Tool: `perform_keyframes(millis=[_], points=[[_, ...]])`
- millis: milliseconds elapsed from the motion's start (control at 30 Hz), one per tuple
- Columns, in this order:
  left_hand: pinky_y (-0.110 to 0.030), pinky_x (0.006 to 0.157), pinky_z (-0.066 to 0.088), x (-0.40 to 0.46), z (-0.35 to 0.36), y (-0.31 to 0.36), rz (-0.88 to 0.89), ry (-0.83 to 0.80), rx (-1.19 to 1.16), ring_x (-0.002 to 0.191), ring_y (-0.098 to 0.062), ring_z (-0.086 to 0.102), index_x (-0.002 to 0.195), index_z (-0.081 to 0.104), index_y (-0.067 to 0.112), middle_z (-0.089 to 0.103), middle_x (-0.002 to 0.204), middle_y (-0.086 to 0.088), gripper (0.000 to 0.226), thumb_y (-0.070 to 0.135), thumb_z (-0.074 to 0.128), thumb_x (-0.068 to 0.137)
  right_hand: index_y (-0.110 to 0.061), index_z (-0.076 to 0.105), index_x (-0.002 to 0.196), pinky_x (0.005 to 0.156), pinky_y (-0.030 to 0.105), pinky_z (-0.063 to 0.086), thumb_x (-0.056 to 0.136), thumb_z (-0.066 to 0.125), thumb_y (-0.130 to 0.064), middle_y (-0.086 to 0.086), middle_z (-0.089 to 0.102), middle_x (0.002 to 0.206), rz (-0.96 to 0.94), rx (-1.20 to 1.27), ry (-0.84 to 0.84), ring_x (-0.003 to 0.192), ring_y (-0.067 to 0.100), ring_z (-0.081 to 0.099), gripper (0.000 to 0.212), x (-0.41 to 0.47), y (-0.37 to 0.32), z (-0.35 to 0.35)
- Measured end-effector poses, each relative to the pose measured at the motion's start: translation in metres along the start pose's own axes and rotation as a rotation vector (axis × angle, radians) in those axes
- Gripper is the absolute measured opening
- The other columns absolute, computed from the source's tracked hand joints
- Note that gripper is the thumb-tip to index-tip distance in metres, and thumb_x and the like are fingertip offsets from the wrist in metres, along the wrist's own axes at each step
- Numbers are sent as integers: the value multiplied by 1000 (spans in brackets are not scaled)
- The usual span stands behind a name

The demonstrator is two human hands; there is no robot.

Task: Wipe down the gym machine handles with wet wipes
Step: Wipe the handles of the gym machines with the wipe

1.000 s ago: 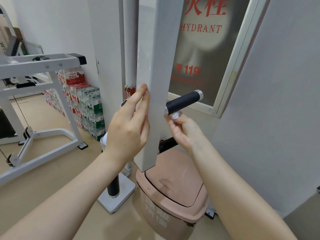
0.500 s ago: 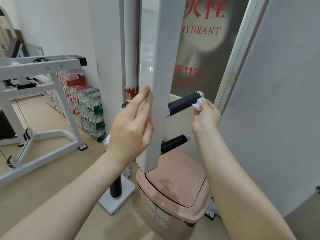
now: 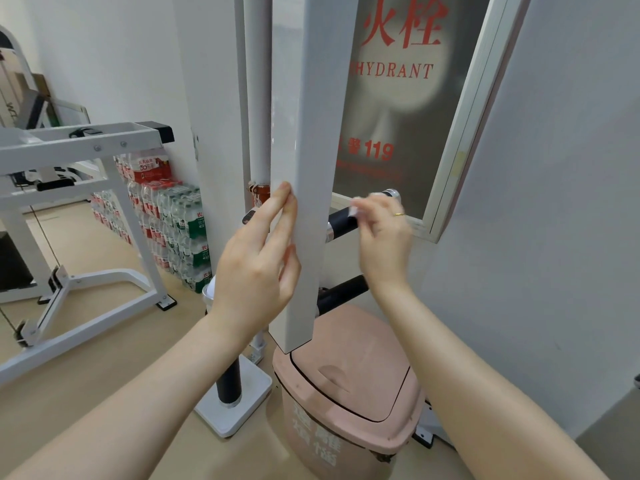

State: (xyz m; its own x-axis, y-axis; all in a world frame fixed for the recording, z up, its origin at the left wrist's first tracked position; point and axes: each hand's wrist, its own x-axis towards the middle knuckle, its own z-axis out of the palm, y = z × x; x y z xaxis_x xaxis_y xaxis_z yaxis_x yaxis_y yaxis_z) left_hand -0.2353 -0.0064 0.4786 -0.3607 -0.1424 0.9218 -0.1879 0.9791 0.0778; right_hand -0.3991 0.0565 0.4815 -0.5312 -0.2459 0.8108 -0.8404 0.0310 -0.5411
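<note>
Right hand (image 3: 382, 237) pinches a small white wet wipe (image 3: 356, 210) in curled fingers, pressed on top of the upper handle (image 3: 341, 221). Hand and wipe are motion-blurred. Half a second ago the wipe sat at the handle's chrome end cap (image 3: 390, 194); a second ago it was under the handle near the post. Now it is about mid-grip, so the stroke has reversed and runs inward toward the post. Judgement: the upper handle has had several passes over its length and is close to done.

Left hand (image 3: 258, 268) has fingers straight, laid flat against the left face of the white square post (image 3: 304, 202), steadying it, holding nothing; unchanged from the earlier frames.

The upper handle is a black foam-sleeved bar, jutting from the right face of the post. Its long axis runs up and to the right, away from the viewer, free end toward the fire hydrant cabinet (image 3: 450, 140).

A lower handle (image 3: 343, 292) runs parallel beneath it, its outer end hidden behind the right wrist; likely the next one to wipe.

Below the post's bottom end, a pink lidded bin (image 3: 349, 403) on the floor.
</note>
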Motion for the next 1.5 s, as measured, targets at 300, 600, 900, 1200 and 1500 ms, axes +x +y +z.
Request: perform_keyframes(millis=[300,600,900,1200,1500], points=[[-24,94,40,-2,-9,6,-9,-61,27,126,-21,41,133,43,-5,42,141,-15,51,-4,52,83,-4,71,93,74,9,26,75,40,3,15,66,98,-240,-212,-243,96,19,49,37,2,-4,-8],[-27,95,39,-5,-12,11,-14,-128,28,126,-23,40,133,42,-6,42,140,-19,54,-2,51,80,-2,67,100,86,33,46,74,48,11,17,68,107,-167,-390,-192,105,35,59,35,26,18,-23],[-28,109,28,-12,-32,5,21,-250,-39,133,-25,35,137,39,-3,38,144,-18,57,4,50,81,-18,70,97,77,29,49,90,44,-1,2,72,89,76,2,-254,84,18,63,32,-26,-44,-23],[-5,97,31,-70,-114,17,-139,-568,-657,118,5,41,136,43,18,49,130,10,57,41,56,86,-17,66,84,73,28,54,91,51,-3,9,72,90,638,407,-303,83,20,67,21,-148,-159,-86],[-12,61,45,-134,-202,66,-348,-879,-1019,69,0,59,78,64,27,67,75,12,7,29,70,79,-15,65,80,70,25,48,90,57,-11,0,67,77,618,39,-382,71,8,60,14,-253,-262,-165]])
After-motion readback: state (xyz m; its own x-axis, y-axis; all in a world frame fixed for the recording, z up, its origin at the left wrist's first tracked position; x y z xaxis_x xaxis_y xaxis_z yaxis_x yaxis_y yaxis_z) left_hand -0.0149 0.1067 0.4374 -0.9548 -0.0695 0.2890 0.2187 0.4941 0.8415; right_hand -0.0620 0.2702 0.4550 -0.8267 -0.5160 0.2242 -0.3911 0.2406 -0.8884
